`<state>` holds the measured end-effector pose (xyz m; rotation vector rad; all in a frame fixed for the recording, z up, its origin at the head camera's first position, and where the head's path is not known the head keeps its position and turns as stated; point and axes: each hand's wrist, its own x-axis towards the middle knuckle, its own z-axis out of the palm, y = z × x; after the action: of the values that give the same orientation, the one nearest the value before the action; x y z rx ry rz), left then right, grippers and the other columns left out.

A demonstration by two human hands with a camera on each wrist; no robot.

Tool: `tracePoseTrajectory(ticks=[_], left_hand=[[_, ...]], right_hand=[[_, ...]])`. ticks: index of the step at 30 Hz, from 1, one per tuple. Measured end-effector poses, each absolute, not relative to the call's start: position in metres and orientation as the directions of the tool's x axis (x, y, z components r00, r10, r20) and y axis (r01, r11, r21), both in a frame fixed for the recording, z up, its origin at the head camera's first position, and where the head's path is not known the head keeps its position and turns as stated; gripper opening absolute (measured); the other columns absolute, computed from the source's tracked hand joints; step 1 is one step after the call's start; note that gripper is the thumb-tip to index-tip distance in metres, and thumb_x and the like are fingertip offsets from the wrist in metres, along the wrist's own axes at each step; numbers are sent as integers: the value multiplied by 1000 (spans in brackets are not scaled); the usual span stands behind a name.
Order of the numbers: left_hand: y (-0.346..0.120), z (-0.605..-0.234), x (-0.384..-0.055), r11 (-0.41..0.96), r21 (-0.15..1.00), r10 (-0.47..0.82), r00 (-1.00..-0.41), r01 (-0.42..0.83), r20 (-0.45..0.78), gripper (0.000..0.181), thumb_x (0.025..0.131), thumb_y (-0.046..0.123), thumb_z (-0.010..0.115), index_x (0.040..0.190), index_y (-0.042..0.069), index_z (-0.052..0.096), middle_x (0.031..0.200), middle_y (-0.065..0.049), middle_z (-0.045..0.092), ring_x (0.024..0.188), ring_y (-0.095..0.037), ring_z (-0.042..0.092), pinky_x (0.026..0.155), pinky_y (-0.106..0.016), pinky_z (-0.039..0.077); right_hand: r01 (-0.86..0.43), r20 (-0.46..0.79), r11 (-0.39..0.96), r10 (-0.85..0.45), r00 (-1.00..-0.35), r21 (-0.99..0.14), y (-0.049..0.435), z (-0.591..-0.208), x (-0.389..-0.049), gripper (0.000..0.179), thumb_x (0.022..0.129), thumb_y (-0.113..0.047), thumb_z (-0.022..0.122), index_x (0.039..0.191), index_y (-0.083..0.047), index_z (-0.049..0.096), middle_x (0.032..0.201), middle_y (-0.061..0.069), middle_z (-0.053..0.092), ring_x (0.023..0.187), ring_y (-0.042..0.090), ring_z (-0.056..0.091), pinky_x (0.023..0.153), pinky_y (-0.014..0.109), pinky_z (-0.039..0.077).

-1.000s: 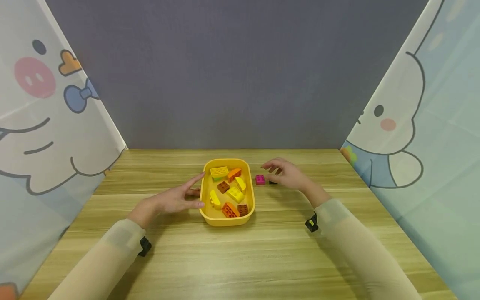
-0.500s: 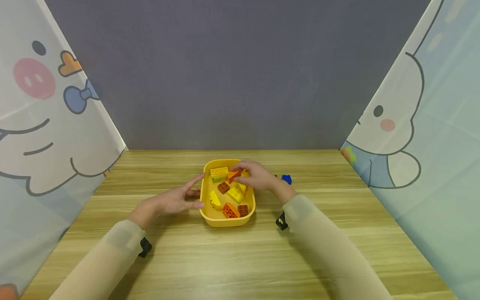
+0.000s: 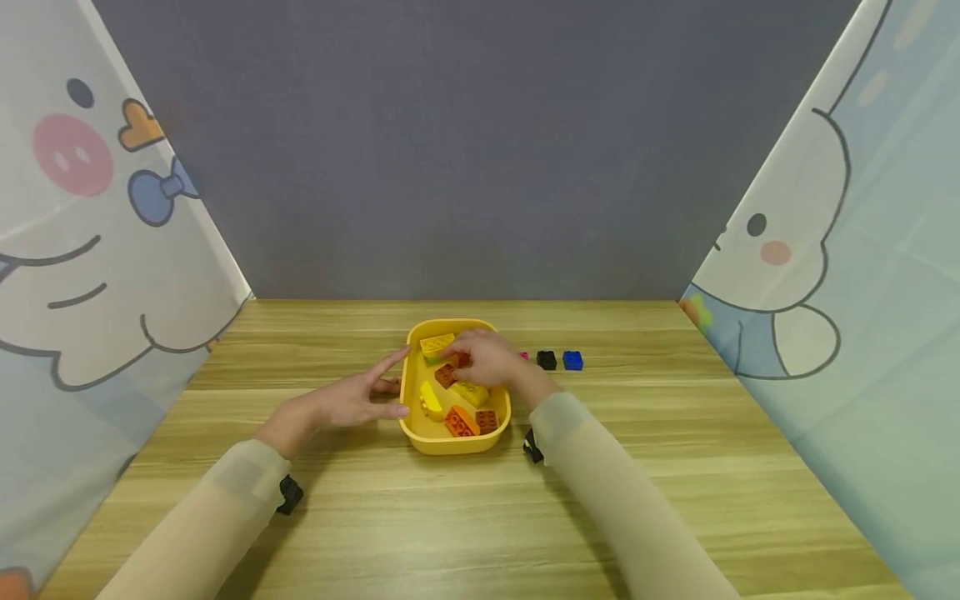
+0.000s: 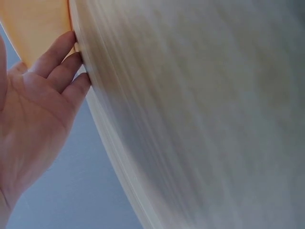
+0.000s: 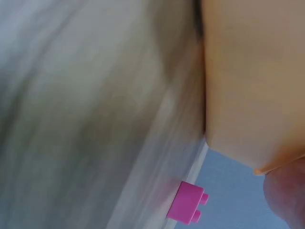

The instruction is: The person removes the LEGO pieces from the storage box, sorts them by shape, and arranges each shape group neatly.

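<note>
In the head view, my left hand (image 3: 352, 400) rests its spread fingers against the left side of a yellow bin (image 3: 453, 446). The left wrist view shows those fingers, fairly straight, touching the wall. My right hand (image 3: 483, 358) is over the bin, thumb and fingers apart beside a brown toy brick (image 3: 446, 377), and I see nothing between them. An orange curved brick (image 3: 463, 359) is partly hidden beneath that hand. Around it in the bin lie a yellow brick (image 3: 437, 346), another yellow brick (image 3: 472, 393), a yellow curved brick (image 3: 431, 400), an orange brick (image 3: 461, 422) and a second brown brick (image 3: 486, 421).
Right of the bin, a black brick (image 3: 547, 360) and a blue brick (image 3: 573, 360) stand in a row with a pink brick (image 5: 186, 202), mostly covered by my right hand in the head view. A grey wall (image 3: 465, 167) stands behind the wooden table (image 3: 675, 467).
My right hand has moved left from beside the pink and black bricks to over the bin, uncovering the black and blue bricks. My left hand has stayed at the bin's side.
</note>
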<state>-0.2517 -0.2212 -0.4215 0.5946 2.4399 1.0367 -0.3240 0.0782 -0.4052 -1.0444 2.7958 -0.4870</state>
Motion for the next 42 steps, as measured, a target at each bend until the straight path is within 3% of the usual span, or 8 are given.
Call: tracePoseTrajectory(ticks=[2,4,12,15,22,29,37,42], left_hand=[[-221,-420,-252,632,743,533,-820,220,-210,112,101,58,75,177,39,-4,169,-25,48,157,-49,46,129,-77,23],[-221,-420,-253,637,736,534,-820,229,-207,112,101,58,75,177,39,-5,168,-24,49,156,-49,47,128,-78,24],[-221,-420,-251,665,701,525,-829,258,-192,110,101,60,74,177,41,-3,168,-22,51,156,-52,45,126,-80,25],[-222,-422,-250,672,684,529,-831,286,-172,110,101,60,74,178,38,-3,168,-21,52,156,-52,45,126,-80,25],[-222,-423,-249,668,678,539,-828,307,-155,110,102,59,73,178,34,-3,168,-22,51,157,-52,44,127,-79,25],[-221,-422,-251,674,672,538,-827,307,-162,110,102,59,73,178,35,-4,169,-23,49,157,-54,43,126,-81,23],[-221,-422,-252,656,701,541,-821,279,-180,110,102,57,74,177,37,-4,168,-24,50,156,-54,44,125,-82,24],[-221,-422,-252,645,715,541,-821,269,-180,111,102,56,75,178,36,-4,168,-25,50,156,-54,44,126,-81,24]], right_hand=[[-620,-7,733,-647,-762,-280,77,-405,-322,40,106,-32,73,146,-32,72,154,1,65,154,32,49,134,56,32],[-613,-16,743,-640,-768,-269,77,-405,-321,41,106,-33,72,147,-34,70,157,0,63,156,32,46,134,58,31],[-631,-24,746,-650,-760,-213,78,-406,-319,39,106,-38,71,146,-38,71,153,-8,67,142,22,52,125,52,40],[-622,-21,746,-644,-765,-238,78,-407,-319,42,106,-38,73,147,-36,69,147,-11,70,135,20,53,121,49,43],[-597,-11,731,-636,-772,-329,78,-408,-319,66,104,-33,77,164,-28,50,136,-11,74,131,21,58,128,53,36],[-623,-24,736,-651,-759,-266,79,-408,-320,43,105,-36,74,148,-35,68,146,-12,72,136,21,58,129,54,35],[-639,-50,731,-667,-744,-238,78,-406,-320,38,99,-41,80,137,-37,76,148,-10,71,148,25,54,137,57,22],[-625,-73,742,-656,-751,-241,77,-407,-320,36,98,-45,81,134,-41,77,142,-17,74,140,20,56,135,54,24]])
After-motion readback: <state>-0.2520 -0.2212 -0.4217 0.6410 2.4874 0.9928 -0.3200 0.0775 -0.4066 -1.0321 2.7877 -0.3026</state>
